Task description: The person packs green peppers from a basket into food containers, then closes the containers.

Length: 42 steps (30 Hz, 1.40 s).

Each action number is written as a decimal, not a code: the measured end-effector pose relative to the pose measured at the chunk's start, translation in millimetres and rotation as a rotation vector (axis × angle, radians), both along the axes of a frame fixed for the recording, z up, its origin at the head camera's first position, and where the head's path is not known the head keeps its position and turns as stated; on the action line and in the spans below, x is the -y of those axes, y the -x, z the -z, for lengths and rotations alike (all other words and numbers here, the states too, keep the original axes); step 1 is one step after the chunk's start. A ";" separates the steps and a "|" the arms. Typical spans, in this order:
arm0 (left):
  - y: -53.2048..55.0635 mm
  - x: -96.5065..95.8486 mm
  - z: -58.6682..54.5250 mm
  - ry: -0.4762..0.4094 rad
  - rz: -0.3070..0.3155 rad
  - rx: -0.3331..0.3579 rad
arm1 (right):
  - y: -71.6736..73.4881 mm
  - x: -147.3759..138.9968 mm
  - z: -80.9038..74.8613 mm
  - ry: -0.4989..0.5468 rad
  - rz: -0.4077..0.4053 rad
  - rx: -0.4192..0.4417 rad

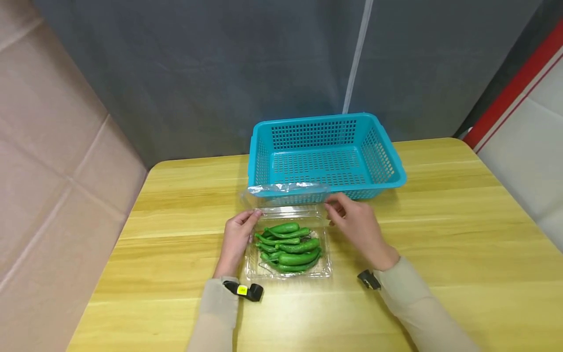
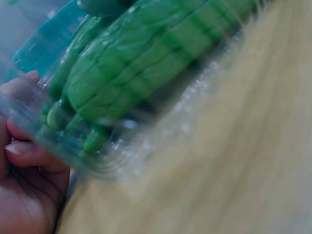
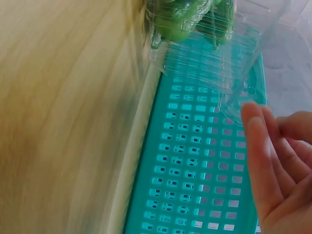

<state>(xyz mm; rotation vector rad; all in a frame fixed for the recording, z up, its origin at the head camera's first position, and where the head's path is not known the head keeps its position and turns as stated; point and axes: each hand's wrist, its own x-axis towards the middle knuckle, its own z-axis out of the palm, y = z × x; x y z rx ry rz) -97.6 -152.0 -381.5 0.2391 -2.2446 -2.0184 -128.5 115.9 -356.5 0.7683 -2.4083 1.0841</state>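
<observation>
A clear plastic clamshell box [image 1: 288,275] lies on the table with its lid [image 1: 286,198] raised at the far side, in front of the basket. Inside the box are several green chili peppers [image 1: 299,259], large and blurred in the left wrist view. My left hand [image 1: 237,237] pinches the box's far left edge between thumb and fingers. At the lid's right corner, my right hand [image 1: 358,225] holds the thin plastic with its fingertips. Those fingertips [image 3: 251,109] meet the clear edge in the right wrist view.
A turquoise plastic basket [image 1: 327,188] with slotted walls stands behind the box, close to the lid. The wooden table [image 1: 176,234] extends to both sides. A grey curtain [image 1: 220,78] hangs behind it, and padded panels [image 1: 57,171] flank the left.
</observation>
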 end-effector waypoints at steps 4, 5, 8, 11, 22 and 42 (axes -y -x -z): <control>3.2 2.2 10.2 -0.008 -0.003 0.016 | -1.2 -1.6 2.2 -0.001 -0.033 0.046; 4.2 2.8 13.1 -0.008 -0.003 0.022 | -1.4 -2.3 3.1 -0.010 -0.037 0.045; 7.4 3.9 21.3 -0.018 0.001 0.036 | -3.0 -4.9 4.5 -0.050 -0.035 0.006; 7.5 3.1 21.1 -0.048 0.001 0.029 | -5.0 -7.0 5.2 -0.087 -0.015 -0.058; -5.8 3.8 1.4 -0.199 0.076 -0.033 | -11.9 -7.9 10.1 -0.219 0.023 -0.204; 1.1 11.6 6.4 -0.220 0.159 -0.102 | -19.5 -13.8 10.1 -0.270 -0.050 0.030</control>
